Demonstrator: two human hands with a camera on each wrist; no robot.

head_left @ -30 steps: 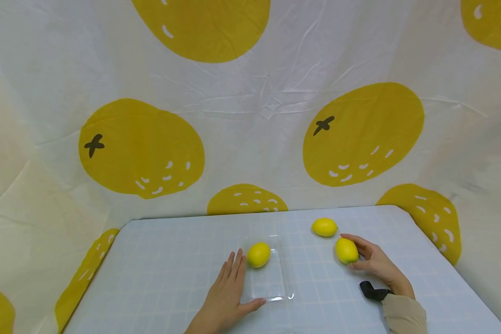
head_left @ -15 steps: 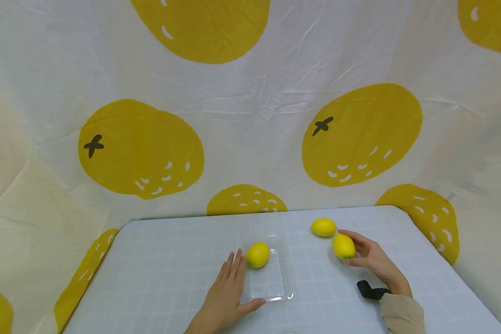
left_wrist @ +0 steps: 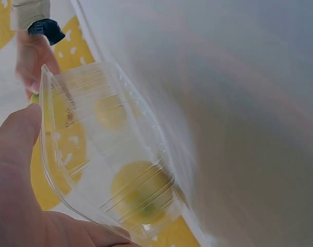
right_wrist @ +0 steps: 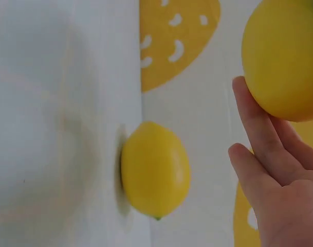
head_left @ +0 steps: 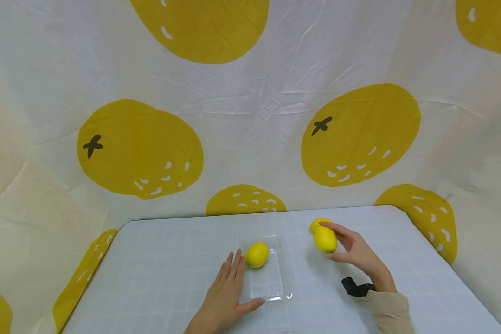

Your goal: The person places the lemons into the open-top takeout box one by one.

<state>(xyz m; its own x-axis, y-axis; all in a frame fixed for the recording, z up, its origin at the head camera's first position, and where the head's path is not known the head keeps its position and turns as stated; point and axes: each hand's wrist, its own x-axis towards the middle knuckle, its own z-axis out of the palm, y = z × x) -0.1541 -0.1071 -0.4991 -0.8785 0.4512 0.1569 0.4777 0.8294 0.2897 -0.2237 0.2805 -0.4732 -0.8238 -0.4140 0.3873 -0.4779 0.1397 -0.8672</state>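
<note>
Altogether three lemons point(head_left: 325, 240), one tray point(head_left: 269, 284)

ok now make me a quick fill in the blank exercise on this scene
1. Of the left hand and right hand, only the ____ one grips a lemon.
2. Inside the clear tray sits exactly ____ lemon.
3. Leaving out the fruit prints on the backdrop, the head view shows ____ lemons in all.

Missing words: right; one; three.

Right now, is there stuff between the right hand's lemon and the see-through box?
Nothing visible stands between the held lemon and the clear box. The left hand is at the box's left side; another lemon lies behind the held one.
</note>
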